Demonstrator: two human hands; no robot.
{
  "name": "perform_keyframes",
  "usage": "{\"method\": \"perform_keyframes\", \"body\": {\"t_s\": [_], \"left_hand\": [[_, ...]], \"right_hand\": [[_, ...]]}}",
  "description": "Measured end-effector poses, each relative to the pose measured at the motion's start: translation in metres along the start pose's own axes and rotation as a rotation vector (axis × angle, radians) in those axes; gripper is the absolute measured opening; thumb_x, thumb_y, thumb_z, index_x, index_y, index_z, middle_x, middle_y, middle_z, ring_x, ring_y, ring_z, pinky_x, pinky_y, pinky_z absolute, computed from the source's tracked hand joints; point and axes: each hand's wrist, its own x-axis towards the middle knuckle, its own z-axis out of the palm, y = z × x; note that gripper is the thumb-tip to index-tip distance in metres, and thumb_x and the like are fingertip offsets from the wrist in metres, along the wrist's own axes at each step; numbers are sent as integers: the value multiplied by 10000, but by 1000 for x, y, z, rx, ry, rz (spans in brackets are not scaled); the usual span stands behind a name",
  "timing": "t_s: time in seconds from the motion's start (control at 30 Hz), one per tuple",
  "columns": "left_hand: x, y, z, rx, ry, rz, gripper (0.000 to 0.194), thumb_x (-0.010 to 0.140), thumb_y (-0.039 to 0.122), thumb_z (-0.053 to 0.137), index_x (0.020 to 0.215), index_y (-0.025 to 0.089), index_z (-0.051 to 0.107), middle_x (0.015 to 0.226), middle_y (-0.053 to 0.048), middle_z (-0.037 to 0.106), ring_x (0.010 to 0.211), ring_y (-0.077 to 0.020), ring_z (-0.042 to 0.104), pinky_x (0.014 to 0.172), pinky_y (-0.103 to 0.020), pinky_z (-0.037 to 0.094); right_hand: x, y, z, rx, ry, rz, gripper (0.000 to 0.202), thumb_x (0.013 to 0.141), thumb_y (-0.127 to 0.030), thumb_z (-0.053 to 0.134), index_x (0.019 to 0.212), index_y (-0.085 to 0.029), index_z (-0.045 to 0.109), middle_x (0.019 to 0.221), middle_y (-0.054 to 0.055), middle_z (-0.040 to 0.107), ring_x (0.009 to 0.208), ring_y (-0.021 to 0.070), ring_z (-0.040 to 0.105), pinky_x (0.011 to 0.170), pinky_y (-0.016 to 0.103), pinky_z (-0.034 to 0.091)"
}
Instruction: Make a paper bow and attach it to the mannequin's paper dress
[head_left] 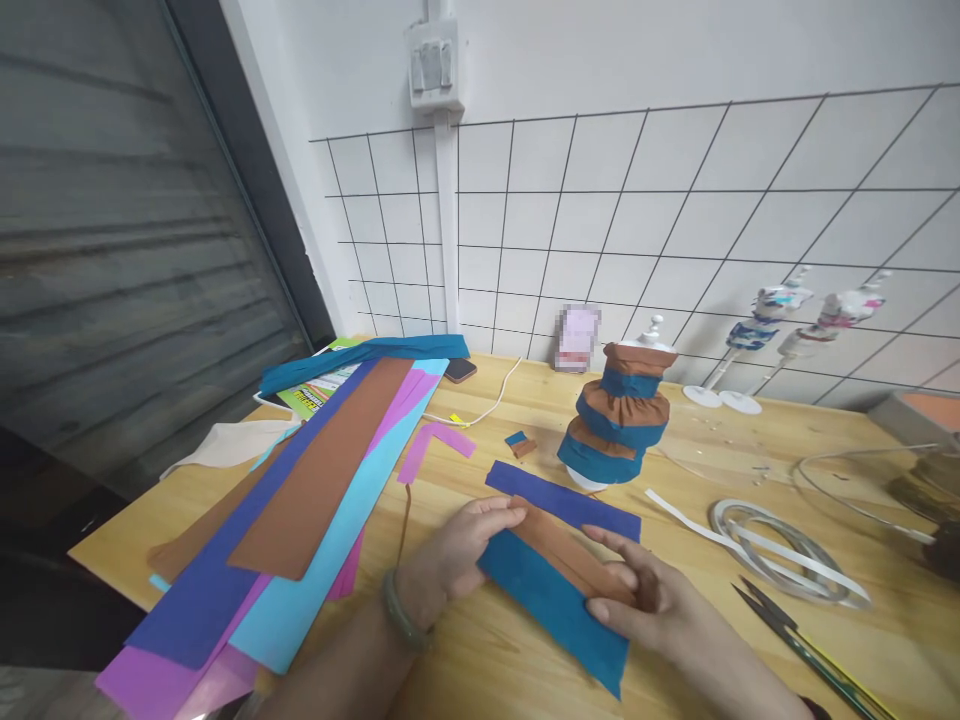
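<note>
A strip of joined brown and teal material (pixel 551 590) is held over the wooden table. My left hand (pixel 457 545), with a jade-coloured bangle at its wrist, pinches the strip's upper left corner between thumb and fingers. At the right end, my right hand (pixel 649 600) grips the strip with its thumb on the teal part and fingers at the brown edge. Just beyond lies a flat dark blue strip (pixel 562 498). Behind it stands a small dress form (pixel 619 415) wrapped in brown and teal bands. A small brown and teal scrap (pixel 520 444) lies left of the form.
Long coloured strips (pixel 322 470) cover the table's left side. At the right are a coil of white tape (pixel 787 550) and scissors (pixel 810 650). Two small dress forms (pixel 765 320) on white stands, a phone (pixel 460 370) and a white cable (pixel 499 400) are farther back.
</note>
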Motion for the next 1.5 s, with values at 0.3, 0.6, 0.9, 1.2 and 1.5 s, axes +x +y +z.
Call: {"method": "perform_keyframes", "body": {"t_s": [0.3,0.6,0.9,1.2,1.5], "left_hand": [[5,1,14,-432,-160,-125,344,823,400,539,1046,145,595,976,-131,656,860,-215,621,756,-368,488],[5,-6,19,-208,-1,-73,314,644,210,745,944,165,660,969,-60,682,867,-191,613,838,-347,459],[6,-5,19,-166,127,-102,346,648,289,732,944,129,648,938,-95,684,823,-230,624,763,-364,479],[7,-6,16,-111,50,-116,350,648,273,731,960,134,653,945,-89,687,829,-218,622,770,-342,474],[7,1,11,-130,105,-115,287,700,324,685,868,93,656,801,-98,692,699,-194,628,678,-323,491]], "right_hand": [[8,8,11,202,160,27,592,617,-347,757,1126,-226,480,948,59,727,871,233,660,795,352,513],[7,22,26,225,103,-21,540,653,-352,738,1118,-224,495,783,16,724,733,178,655,700,288,501],[1,9,27,189,14,9,503,711,-398,677,1125,-208,462,512,-65,602,439,114,531,474,242,427],[-2,9,33,282,-118,3,625,678,-332,716,1194,-256,370,816,7,712,769,190,647,717,317,489],[-1,0,25,168,38,-38,460,663,-364,702,1064,-241,513,936,48,700,815,218,648,722,328,512]]}}
